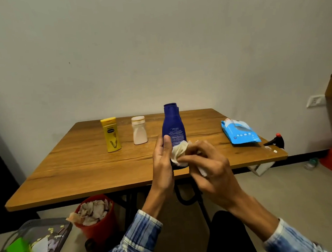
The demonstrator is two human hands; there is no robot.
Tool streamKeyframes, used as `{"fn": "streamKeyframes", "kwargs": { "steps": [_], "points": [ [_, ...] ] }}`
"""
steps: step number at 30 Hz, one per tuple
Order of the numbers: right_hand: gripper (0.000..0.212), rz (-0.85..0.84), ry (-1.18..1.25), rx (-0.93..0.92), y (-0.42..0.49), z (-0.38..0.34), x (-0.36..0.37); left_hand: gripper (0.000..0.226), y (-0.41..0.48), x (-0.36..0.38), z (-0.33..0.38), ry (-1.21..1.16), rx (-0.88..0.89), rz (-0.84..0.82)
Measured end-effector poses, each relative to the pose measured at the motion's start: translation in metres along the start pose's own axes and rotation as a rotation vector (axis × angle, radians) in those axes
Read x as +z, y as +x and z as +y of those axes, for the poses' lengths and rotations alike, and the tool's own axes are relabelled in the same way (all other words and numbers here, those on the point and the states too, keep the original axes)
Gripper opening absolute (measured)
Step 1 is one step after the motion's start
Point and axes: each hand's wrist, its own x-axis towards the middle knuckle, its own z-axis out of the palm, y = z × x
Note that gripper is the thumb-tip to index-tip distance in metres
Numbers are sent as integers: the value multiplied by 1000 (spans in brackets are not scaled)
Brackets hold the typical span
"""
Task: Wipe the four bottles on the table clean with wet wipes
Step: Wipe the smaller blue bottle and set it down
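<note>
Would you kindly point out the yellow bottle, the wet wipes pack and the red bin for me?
yellow bottle (112, 137): head view, on the front label at mid-body.
wet wipes pack (240, 132): head view, on the blue top face.
red bin (98, 227): head view, on the outer wall below the used wipes.
</note>
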Motion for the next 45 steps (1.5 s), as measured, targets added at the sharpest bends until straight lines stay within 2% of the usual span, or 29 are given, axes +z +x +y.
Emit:
{"fn": "streamKeyframes", "kwargs": {
  "steps": [4, 6, 9, 13, 15, 20, 24, 26, 30, 35, 37, 39, 40, 41, 43, 45],
  "points": [
    [30, 262, 116, 197, 25, 0, -11, 36, -5, 5, -1, 125, 69, -98],
    [30, 250, 121, 176, 28, 3, -14, 40, -6, 3, 1, 171, 101, -128],
    [30, 133, 122, 174, 16, 10, -16, 52, -3, -6, 6, 319, 162, -133],
    [31, 315, 250, 369, 23, 15, -36, 58, 8, -20, -2, 537, 209, -122],
    [30, 331, 242, 281, 37, 9, -48, 60, 12, -22, -6, 640, 248, -131],
    [44, 4, -148, -57, 57, 1, -41, 61, 10, -20, -8, 677, 307, -142],
    [45, -15, -244, 0, 50, 8, -35, 67, 5, -22, -9, 700, 327, -149],
    [45, -36, -294, -42, 45, 5, -32, 68, 4, -25, -13, 700, 327, -160],
    [47, -9, -279, 12, 49, 12, -35, 71, 3, -25, -16, 747, 345, -161],
    [39, -97, -330, -62, 43, 12, -35, 73, 3, -29, -21, 765, 346, -152],
    [32, -8, -301, 38, 46, 21, -47, 72, 1, -32, -25, 779, 349, -136],
    [29, 156, -230, 147, 51, 25, -60, 73, 0, -32, -27, 786, 357, -124],
    [30, 199, -202, 140, 53, 21, -61, 76, 1, -30, -28, 787, 356, -131],
    [32, 189, -190, 92, 55, 14, -58, 76, 1, -29, -29, 785, 352, -139],
    [37, 55, -242, -39, 54, 3, -47, 69, 1, -25, -30, 759, 345, -144],
    [40, -41, -307, -61, 50, 1, -36, 64, 3, -21, -29, 738, 339, -136]
  ]
}}
